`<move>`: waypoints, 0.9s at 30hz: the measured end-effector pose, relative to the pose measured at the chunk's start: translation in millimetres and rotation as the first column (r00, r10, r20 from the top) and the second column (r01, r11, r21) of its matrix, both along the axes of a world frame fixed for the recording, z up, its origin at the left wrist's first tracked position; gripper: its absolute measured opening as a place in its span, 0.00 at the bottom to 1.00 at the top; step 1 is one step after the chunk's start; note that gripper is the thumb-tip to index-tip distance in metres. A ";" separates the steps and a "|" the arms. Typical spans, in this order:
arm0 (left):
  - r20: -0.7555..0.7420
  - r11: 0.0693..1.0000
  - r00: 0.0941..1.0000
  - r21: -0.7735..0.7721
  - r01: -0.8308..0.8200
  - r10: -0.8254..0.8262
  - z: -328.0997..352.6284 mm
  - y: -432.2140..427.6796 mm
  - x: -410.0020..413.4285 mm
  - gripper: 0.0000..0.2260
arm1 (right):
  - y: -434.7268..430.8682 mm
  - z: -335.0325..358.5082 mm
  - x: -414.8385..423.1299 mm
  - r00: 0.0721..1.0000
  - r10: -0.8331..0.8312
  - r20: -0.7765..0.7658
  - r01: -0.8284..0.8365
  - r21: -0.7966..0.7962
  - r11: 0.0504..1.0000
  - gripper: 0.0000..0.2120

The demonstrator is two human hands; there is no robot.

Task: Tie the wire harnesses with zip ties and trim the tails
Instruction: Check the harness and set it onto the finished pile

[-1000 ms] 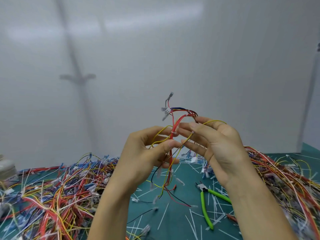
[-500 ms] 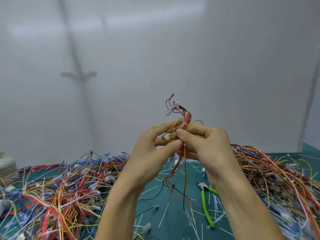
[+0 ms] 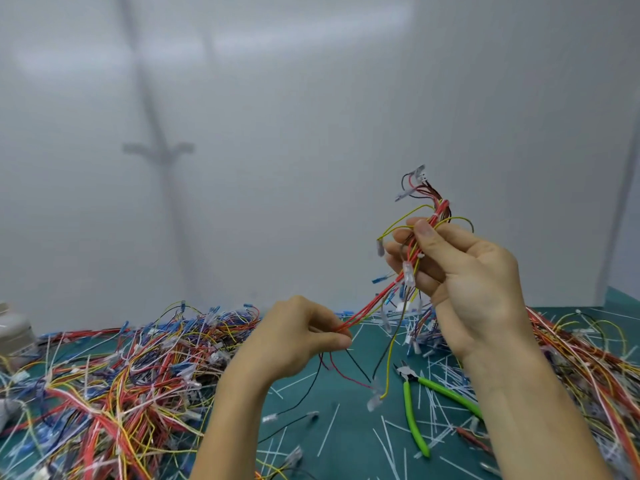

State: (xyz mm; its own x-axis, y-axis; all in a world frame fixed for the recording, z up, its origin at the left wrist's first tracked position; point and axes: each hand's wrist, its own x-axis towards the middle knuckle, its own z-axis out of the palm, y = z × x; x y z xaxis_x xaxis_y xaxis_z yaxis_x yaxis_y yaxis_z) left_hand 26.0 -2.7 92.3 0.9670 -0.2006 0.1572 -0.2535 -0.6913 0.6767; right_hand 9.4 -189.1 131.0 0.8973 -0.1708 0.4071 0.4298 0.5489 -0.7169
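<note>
Gripping harness (image 3: pixel 375 301) high in right hand (image 3: pixel 474 285), thumb and fingers curled round upper part. Pinching its lower end in left hand (image 3: pixel 298 337), fingers curled tight. Stretched in air between both hands, above mat (image 3: pixel 346 445) and cutters (image 3: pixel 412 417).

Green-handled cutters (image 3: pixel 412 421), teal mat (image 3: pixel 351 408) — red, yellow (some black) harness wires (image 3: pixel 374 301)

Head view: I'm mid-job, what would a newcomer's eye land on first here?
The harness, stretched in the air between the raised right hand and the lower left hand, whose fingers pinch its red wires. Next, the bright tangled pile of wires covering the left of the green mat. Green-handled cutters lie on the mat below the right hand.
</note>
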 end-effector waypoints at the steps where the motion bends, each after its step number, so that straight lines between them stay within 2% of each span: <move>1: -0.020 1.000 1.000 0.004 0.002 -0.002 -0.7 3.0 -0.2 0.05 | 0.0 0.7 -0.7 1.000 -0.001 0.006 0.001 0.008 1.000 0.10; 4: -0.031 0.998 0.999 0.065 -0.012 0.014 -2.7 10.3 1.1 0.09 | -0.6 2.0 -2.4 1.000 -0.018 0.013 0.018 0.020 1.000 0.13; 7: 0.056 0.994 0.998 0.096 -0.047 0.042 -3.9 11.1 2.2 0.04 | -4.6 4.4 -4.7 0.998 -0.058 0.030 0.058 0.013 0.998 0.13; 11: 0.209 0.998 0.976 -0.029 -0.060 0.065 0.5 5.0 0.9 0.03 | -10.6 7.1 -6.8 0.997 -0.070 0.041 0.070 -0.004 0.998 0.05; 13: 0.258 0.994 0.965 -0.100 -0.033 0.058 4.4 0.7 -1.1 0.05 | -11.2 6.8 -6.6 0.999 -0.035 0.018 0.035 -0.022 0.999 0.05; 18: 0.239 0.943 0.963 -0.331 -0.039 0.124 9.9 -8.0 -8.1 0.08 | -9.5 4.5 -3.8 0.998 0.034 -0.057 -0.033 0.012 0.999 0.06; 20: 0.210 0.906 0.974 -0.424 0.011 0.086 13.7 -13.5 -12.0 0.07 | -8.6 3.7 -2.9 0.996 0.059 -0.067 -0.059 0.010 0.998 0.06; 23: 0.271 0.882 0.960 -0.465 0.070 0.067 18.9 -23.5 -17.0 0.12 | -6.5 2.8 -2.4 0.993 0.092 -0.072 -0.093 -0.010 0.996 0.07; 27: 0.302 0.896 0.950 -0.439 0.069 0.074 18.9 -30.0 -18.3 0.19 | -4.6 3.4 -3.2 0.991 0.118 -0.060 -0.120 -0.025 0.992 0.09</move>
